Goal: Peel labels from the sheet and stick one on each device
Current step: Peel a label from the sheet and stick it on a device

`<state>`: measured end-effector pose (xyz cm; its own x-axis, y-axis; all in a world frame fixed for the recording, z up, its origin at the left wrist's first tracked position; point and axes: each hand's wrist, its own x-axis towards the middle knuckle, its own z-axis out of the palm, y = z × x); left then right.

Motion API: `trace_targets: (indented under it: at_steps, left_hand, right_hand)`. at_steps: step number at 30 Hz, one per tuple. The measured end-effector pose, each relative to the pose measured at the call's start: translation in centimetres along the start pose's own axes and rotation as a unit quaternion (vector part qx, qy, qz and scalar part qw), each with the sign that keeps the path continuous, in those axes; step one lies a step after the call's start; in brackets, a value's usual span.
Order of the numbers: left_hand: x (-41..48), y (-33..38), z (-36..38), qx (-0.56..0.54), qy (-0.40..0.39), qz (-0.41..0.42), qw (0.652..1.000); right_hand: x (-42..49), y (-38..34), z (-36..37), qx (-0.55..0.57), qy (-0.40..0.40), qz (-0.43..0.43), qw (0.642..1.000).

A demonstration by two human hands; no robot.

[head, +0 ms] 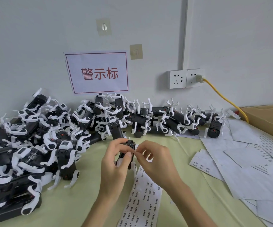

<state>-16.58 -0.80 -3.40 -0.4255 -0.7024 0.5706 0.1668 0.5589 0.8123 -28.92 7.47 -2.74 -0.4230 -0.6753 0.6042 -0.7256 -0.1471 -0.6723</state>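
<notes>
My left hand (pixel 114 163) grips a black-and-white device (pixel 127 153) above the middle of the table, thumb laid across its front. My right hand (pixel 155 158) comes in from the right, its thumb and forefinger pinched together at the device's right edge; a label between them is too small to make out. A long label sheet (pixel 142 200) with printed labels lies flat on the table under my right forearm. Several more devices (pixel 34 145) are heaped at the left and along the wall (pixel 165 120).
Loose backing sheets (pixel 247 161) cover the table's right side. A cardboard box (pixel 270 117) stands at the far right. A yellow cable (pixel 222 95) runs from the wall socket (pixel 186 78) toward the box. A red-lettered sign (pixel 98 72) hangs on the wall.
</notes>
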Motion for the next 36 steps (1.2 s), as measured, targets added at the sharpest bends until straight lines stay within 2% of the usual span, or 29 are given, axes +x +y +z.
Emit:
trace_targets:
  at_steps: [4,7,9,16,19,22,24,30,36]
  left_hand:
    - [0.2,-0.7,0.0,0.130,0.036,-0.050,0.990]
    - [0.3,-1.1,-0.1,0.220,-0.010,-0.107,0.970]
    - [0.1,-1.1,-0.1,0.218,-0.021,-0.129,0.967]
    - [0.5,-1.3,-0.6,0.133,0.022,-0.227,0.965]
    - [0.9,-1.1,-0.7,-0.011,0.037,-0.273,0.961]
    - [1.3,-1.1,-1.1,-0.205,0.008,-0.334,0.920]
    - [1.4,-1.2,-1.1,-0.260,-0.023,-0.345,0.901]
    - [1.2,-0.6,-0.7,-0.293,-0.070,-0.348,0.888]
    - [0.6,-0.2,0.0,-0.278,-0.114,-0.310,0.902]
  right_hand:
    - [0.1,0.2,-0.2,-0.004,0.032,0.025,0.999]
    - [0.3,0.1,-0.5,0.030,0.057,0.065,0.996]
    - [0.5,0.1,-0.5,0.055,0.058,0.096,0.992]
    - [0.4,-0.3,-0.3,0.097,0.037,0.175,0.979]
    - [0.5,-0.5,-0.4,0.141,0.027,0.194,0.970]
    - [0.6,-0.8,-0.7,0.228,0.008,0.214,0.950]
    - [0.7,-1.0,-0.8,0.274,0.002,0.225,0.935]
    - [0.7,-1.1,-0.9,0.268,-0.002,0.197,0.943]
    - [0.5,-1.2,-0.7,0.282,-0.020,0.169,0.944]
